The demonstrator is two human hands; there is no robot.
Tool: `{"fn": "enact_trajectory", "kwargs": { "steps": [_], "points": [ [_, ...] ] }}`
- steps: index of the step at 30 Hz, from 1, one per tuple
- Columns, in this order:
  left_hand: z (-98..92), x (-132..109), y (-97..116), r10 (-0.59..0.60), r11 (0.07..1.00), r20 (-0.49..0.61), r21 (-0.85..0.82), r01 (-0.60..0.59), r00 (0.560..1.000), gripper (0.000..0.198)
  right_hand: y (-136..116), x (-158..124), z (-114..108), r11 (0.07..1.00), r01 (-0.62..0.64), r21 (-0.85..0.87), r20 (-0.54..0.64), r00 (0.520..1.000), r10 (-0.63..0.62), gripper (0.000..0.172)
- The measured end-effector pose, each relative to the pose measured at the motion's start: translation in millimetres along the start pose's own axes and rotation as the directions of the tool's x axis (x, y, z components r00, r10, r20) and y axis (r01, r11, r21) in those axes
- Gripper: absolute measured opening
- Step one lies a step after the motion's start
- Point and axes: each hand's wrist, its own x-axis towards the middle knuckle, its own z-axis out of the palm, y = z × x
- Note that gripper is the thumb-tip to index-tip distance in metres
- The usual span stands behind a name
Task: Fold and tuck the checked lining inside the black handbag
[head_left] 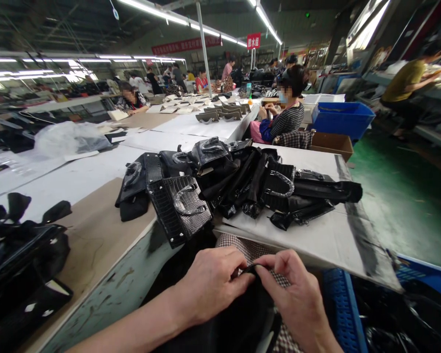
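My left hand (216, 279) and my right hand (296, 289) are close together over my lap, pinching the upper edge of a black fabric piece (238, 318). Both thumbs and forefingers press on that edge, the fingertips a short way apart. The black piece hangs down below the hands, and its lower part runs out of view. Checkered cloth (238, 242) shows behind and beneath it. Just beyond my hands, a crocodile-patterned black handbag (180, 206) with a wrapped handle hangs partly over the table's edge.
More black handbags (253, 171) lie piled on the white-covered table (316, 235). Dark pieces (18, 274) cover the left tabletop. At lower right stands a blue crate (340, 309) beside wrapped black items. A co-worker in a striped top (290, 117) sits ahead, near a blue bin (341, 120).
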Motion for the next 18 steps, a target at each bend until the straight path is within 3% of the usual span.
{"fn": "enact_trajectory", "kwargs": {
  "steps": [3, 7, 11, 13, 15, 17, 18],
  "points": [
    [-7.2, 7.7, 0.9, 0.082, 0.99, 0.108, 0.103, -0.093, 0.991, 0.015, -3.4, 4.4, -2.1, 1.0, 0.001, 0.013, 0.042, 0.999, -0.001, 0.03],
    [-5.6, 15.7, 1.8, 0.165, 0.933, 0.179, 0.291, -0.212, 0.97, 0.019, -3.4, 19.6, -4.1, 0.983, -0.143, 0.114, 0.088, 0.987, 0.133, 0.037],
    [-2.2, 25.0, -2.5, -0.004, 0.95, 0.049, 0.311, -0.011, 0.999, 0.021, -1.9, 27.0, -11.7, 0.983, -0.175, 0.056, 0.07, 0.983, 0.171, 0.025],
    [-4.2, 33.3, -7.8, -0.121, 0.94, -0.035, 0.316, 0.126, 0.992, 0.023, -6.3, 18.2, -14.9, 0.996, -0.086, -0.025, 0.053, 0.995, 0.087, 0.032],
    [-7.2, 44.0, -14.6, -0.196, 0.919, -0.097, 0.329, 0.217, 0.976, 0.031, -13.7, 2.3, -14.7, 0.994, 0.083, -0.076, 0.087, 0.993, -0.076, 0.038],
    [-9.4, 56.1, -21.5, -0.255, 0.896, -0.13, 0.342, 0.285, 0.958, 0.036, -21.3, -14.9, -10.8, 0.947, 0.307, -0.097, 0.156, 0.944, -0.291, 0.041],
    [-9.9, 62.1, -24.5, -0.278, 0.885, -0.135, 0.349, 0.308, 0.951, 0.034, -24.3, -21.9, -8.1, 0.898, 0.429, -0.1, 0.185, 0.895, -0.406, 0.044]
  ]
}}
